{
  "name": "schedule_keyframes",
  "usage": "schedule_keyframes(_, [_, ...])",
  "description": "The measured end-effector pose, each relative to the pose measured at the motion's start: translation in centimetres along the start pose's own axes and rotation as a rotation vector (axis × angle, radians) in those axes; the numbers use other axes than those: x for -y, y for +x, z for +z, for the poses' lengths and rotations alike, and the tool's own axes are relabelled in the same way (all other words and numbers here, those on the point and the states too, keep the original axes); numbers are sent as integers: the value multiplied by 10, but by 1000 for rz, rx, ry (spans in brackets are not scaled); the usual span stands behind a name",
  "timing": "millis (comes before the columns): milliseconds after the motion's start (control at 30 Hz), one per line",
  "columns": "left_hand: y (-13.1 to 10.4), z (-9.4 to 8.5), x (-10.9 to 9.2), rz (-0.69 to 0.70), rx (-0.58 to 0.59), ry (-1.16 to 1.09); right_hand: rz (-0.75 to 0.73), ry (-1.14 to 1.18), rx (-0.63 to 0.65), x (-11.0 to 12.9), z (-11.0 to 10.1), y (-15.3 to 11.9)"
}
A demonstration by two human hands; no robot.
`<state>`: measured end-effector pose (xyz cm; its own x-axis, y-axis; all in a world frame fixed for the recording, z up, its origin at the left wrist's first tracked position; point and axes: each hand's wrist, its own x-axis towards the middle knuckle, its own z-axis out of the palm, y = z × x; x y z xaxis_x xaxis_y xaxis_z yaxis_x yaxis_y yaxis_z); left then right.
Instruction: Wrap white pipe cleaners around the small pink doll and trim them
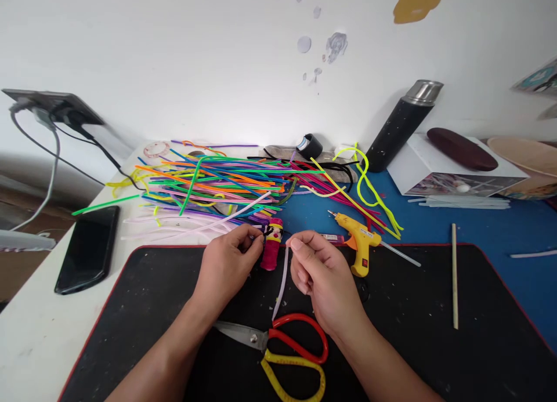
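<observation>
Fingers closed into pinches, a person's 2 bare hands work near the far edge of a black mat (pixel 152 321) on a table (pixel 35 332). The left hand (pixel 230 260) is narrowed beside a small magenta-and-yellow figure (pixel 271 254), which sits between the hands; whether its fingertips grip a strand cannot be told. The right hand (pixel 322 274) appears to pinch the upper end of a pale stem (pixel 282 283), its free end hanging toward the scissors (pixel 256 337).

Careful handling would likely mean steadying the figure lightly at its side, leaving its fuzzy surface uncrushed, and gripping the stem close to its tip for control.

The scissors lie between the forearms, where a lowered wrist could catch the red and yellow handles. To the right, a yellow glue gun (pixel 363 242) rests with its nozzle angled toward the work; it may be hot, so the right knuckles merit clearance. Behind, a heap of colored stems (pixel 217 184) crowds the figure and could snag it. A phone (pixel 89 248) lies at left.
</observation>
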<state>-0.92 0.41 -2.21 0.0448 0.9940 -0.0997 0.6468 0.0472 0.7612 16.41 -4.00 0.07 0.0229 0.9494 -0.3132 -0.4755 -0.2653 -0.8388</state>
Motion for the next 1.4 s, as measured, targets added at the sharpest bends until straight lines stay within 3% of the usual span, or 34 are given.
schedule_keyframes(1400, [-1, 3, 0, 31, 6, 47, 10, -11, -7, 5, 5, -7])
